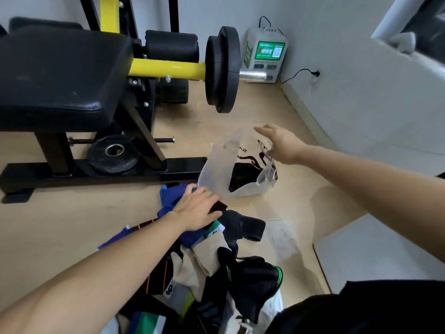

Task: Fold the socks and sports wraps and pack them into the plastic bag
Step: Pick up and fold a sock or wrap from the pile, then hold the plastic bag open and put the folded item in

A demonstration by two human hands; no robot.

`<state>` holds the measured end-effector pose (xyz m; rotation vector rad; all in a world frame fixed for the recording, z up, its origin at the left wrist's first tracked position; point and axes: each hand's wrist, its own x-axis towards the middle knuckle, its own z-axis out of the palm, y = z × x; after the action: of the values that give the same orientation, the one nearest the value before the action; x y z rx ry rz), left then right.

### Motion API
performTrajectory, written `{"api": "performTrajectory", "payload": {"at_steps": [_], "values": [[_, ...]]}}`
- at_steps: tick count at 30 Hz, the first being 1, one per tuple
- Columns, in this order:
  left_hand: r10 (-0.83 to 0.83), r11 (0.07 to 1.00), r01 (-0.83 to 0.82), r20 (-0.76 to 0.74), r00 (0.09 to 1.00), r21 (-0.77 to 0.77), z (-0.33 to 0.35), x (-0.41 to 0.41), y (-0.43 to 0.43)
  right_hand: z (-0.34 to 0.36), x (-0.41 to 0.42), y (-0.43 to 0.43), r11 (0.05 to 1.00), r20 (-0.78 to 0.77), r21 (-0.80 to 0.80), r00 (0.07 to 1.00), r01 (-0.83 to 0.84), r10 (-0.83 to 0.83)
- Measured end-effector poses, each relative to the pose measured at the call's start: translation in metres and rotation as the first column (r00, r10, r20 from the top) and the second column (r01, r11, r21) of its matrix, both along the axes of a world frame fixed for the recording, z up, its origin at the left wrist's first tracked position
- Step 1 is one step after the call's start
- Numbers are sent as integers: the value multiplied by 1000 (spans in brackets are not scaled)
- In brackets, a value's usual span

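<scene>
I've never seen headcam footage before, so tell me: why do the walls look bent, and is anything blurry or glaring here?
Head view: the wide-angle lens bows the white wall and stretches both forearms at the edges; the right hand over the translucent plastic bag is slightly motion-smeared; the yellow steel bar shows a small glare streak; shadows on the tan floor are soft.

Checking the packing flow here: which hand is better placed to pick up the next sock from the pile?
The left hand. It already rests on the sock pile, over blue and black pieces. The right hand is up at the plastic bag, apparently at its rim.
</scene>
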<state>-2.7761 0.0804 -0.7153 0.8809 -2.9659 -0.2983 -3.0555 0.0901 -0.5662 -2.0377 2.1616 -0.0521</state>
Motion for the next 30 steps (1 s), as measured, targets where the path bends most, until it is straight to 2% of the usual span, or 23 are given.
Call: {"api": "performTrajectory", "payload": {"at_steps": [5, 8, 10, 12, 14, 16, 18, 20, 22, 24, 27, 29, 30], "values": [[-105, 977, 121, -99, 990, 174, -11, 15, 18, -14, 15, 8, 993, 40, 70, 995, -93, 91], [-151, 986, 161, -202, 968, 36, -16, 28, 18, -12, 32, 23, 990, 99, 45, 987, -135, 130], [-107, 994, 102, -251, 962, -34, -19, 41, 17, -16, 46, 40, 985, 93, 0, 980, -175, 174], [-45, 999, 39, -238, 970, -28, -19, 55, 18, -24, 61, 62, 966, 100, -40, 961, -256, 259], [-38, 999, 39, -172, 984, 0, -28, 70, 21, -36, 74, 81, 940, 125, 4, 933, -342, 339], [-89, 994, 93, -76, 993, 64, -39, 79, 32, -50, 87, 96, 909, 198, 158, 915, -385, 352], [-134, 974, 113, 99, 986, 198, -53, 84, 49, -70, 97, 105, 862, 264, 307, 906, -404, 331], [-184, 958, 90, 341, 922, 273, -65, 84, 65, -93, 104, 113, 822, 307, 391, 900, -414, 308], [-222, 960, 125, 407, 886, 252, -77, 83, 75, -111, 109, 119, 798, 316, 445, 905, -406, 284], [-215, 963, 136, 353, 911, 234, -80, 82, 76, -123, 112, 124, 777, 309, 485, 910, -402, 277], [-81, 963, -2, 297, 951, 268, -73, 76, 67, -135, 116, 128, 771, 305, 500, 913, -395, 270], [75, 891, -146, 178, 981, 429, -60, 68, 60, -139, 119, 128, 800, 331, 480, 919, -359, 214], [161, 807, -189, 100, 982, 559, -52, 63, 56, -139, 121, 128, 817, 353, 469, 919, -335, 175]]}}
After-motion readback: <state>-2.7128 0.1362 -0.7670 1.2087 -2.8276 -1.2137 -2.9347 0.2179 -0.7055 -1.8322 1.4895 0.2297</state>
